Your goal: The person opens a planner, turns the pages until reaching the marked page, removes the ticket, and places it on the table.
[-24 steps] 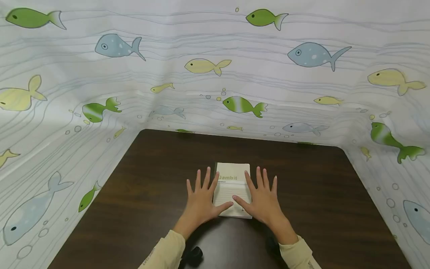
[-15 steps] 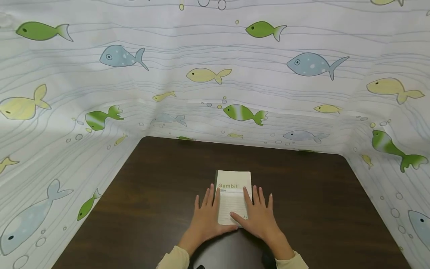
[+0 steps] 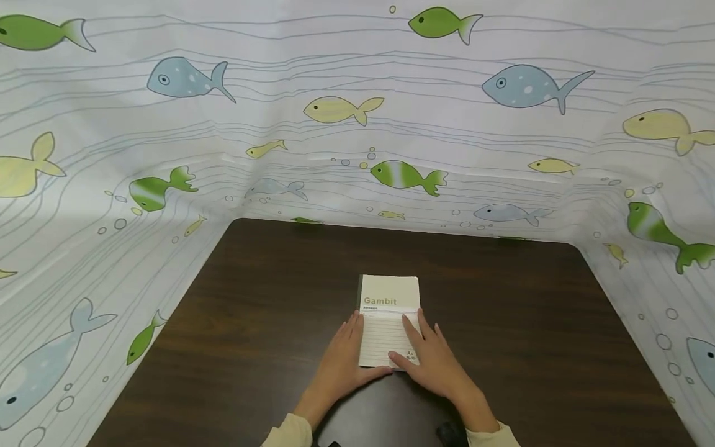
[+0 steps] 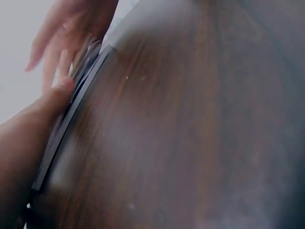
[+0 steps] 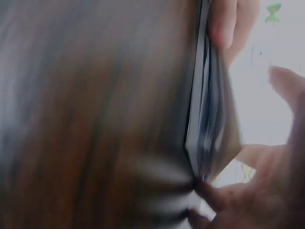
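Observation:
A cream notebook (image 3: 385, 335) with a "Gambit" title and a dark spine lies on the brown table. My left hand (image 3: 342, 360) rests along its left edge, fingers straight and together, thumb stretched along the bottom edge. On the other side, my right hand (image 3: 438, 366) touches the right edge with slightly bent fingers, its thumb over the lower right of the cover. In the left wrist view the thumb meets the thin dark edge of the notebook (image 4: 71, 119). The page edges of the notebook (image 5: 207, 109) look slightly fanned in the right wrist view, with fingertips against a corner.
Brown wooden tabletop (image 3: 268, 298) surrounds the notebook. A white fish-print sheet (image 3: 335, 74) stands around the back and sides of the table. A small black object (image 3: 449, 433) shows by the right wrist.
Both hands, earlier spread wide over the notebook's sides, have drawn in to its edges. The left fingers have closed together, and the right fingers have bent a little. The notebook's title is now uncovered.

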`<action>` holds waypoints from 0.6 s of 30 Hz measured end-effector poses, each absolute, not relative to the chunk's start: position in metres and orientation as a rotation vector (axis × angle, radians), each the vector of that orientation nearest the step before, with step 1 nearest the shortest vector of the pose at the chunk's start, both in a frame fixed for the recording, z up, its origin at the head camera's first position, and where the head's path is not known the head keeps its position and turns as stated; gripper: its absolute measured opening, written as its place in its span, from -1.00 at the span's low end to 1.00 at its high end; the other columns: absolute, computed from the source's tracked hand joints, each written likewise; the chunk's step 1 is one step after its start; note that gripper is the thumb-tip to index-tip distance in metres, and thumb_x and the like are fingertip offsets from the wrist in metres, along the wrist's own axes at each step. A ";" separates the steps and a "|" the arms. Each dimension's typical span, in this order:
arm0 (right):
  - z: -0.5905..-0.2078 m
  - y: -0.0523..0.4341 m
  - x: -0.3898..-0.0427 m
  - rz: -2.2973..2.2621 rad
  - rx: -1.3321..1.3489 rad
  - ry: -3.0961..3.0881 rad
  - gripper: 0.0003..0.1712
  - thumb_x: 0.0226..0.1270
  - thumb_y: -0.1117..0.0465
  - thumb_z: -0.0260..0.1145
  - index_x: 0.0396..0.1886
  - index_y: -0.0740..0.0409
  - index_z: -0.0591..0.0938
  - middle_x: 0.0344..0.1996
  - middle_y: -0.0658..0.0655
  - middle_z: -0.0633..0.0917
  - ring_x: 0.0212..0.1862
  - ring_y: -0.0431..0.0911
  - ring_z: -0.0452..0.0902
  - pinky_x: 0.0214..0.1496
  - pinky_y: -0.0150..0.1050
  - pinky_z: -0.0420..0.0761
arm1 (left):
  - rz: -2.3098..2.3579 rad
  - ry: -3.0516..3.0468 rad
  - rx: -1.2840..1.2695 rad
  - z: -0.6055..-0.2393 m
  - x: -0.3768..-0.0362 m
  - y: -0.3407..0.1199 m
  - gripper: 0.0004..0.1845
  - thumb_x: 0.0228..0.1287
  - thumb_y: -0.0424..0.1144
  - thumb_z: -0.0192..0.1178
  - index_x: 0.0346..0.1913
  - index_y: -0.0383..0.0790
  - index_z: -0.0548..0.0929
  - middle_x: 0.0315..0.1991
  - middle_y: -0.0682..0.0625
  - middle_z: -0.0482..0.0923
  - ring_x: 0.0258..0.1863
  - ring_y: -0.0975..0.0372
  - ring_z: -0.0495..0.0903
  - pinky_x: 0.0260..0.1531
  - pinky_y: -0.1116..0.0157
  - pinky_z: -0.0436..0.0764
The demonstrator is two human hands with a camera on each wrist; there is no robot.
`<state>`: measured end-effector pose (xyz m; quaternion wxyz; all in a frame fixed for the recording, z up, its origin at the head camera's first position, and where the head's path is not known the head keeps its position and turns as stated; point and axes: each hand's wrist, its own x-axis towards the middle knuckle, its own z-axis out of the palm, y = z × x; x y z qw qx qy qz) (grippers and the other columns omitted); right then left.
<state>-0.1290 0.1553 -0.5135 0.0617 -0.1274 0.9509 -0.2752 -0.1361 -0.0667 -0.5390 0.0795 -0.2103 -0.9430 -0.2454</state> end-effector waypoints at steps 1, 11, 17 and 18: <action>-0.512 0.158 -0.129 -0.903 -0.350 2.848 0.02 0.28 -0.48 -0.01 0.56 -0.05 0.03 0.54 0.21 -0.18 0.49 0.19 -0.05 0.39 0.28 0.08 | -0.749 -2.820 -0.634 -0.539 -0.135 -0.067 0.23 -0.03 0.55 0.10 0.46 -0.39 0.15 0.44 -0.27 0.16 0.41 -0.04 0.21 0.32 -0.01 0.29; -0.507 0.166 -0.130 -1.270 -0.264 2.735 -0.12 0.47 -0.28 -0.06 0.57 0.03 -0.07 0.54 0.12 -0.06 0.52 0.04 -0.11 0.42 0.21 0.07 | -0.909 -2.817 -0.615 -0.536 -0.134 -0.074 0.16 -0.02 0.49 0.17 0.44 -0.36 0.24 0.44 -0.22 0.19 0.39 -0.05 0.24 0.28 -0.01 0.34; -0.504 0.167 -0.131 -1.361 -0.227 2.717 -0.14 0.49 -0.24 -0.05 0.55 0.13 -0.02 0.51 0.13 0.08 0.48 0.00 -0.01 0.43 0.15 0.11 | -0.988 -2.754 -0.599 -0.536 -0.134 -0.077 0.08 -0.04 0.41 0.28 0.39 -0.33 0.35 0.39 -0.19 0.29 0.37 0.04 0.30 0.28 0.04 0.36; -0.504 0.166 -0.130 -1.363 -0.227 2.726 -0.15 0.49 -0.23 -0.04 0.55 0.14 0.00 0.51 0.14 0.09 0.48 -0.01 0.00 0.43 0.14 0.12 | -0.989 -2.744 -0.592 -0.537 -0.134 -0.077 0.06 -0.04 0.41 0.29 0.37 -0.32 0.38 0.38 -0.19 0.31 0.36 0.06 0.31 0.29 0.06 0.35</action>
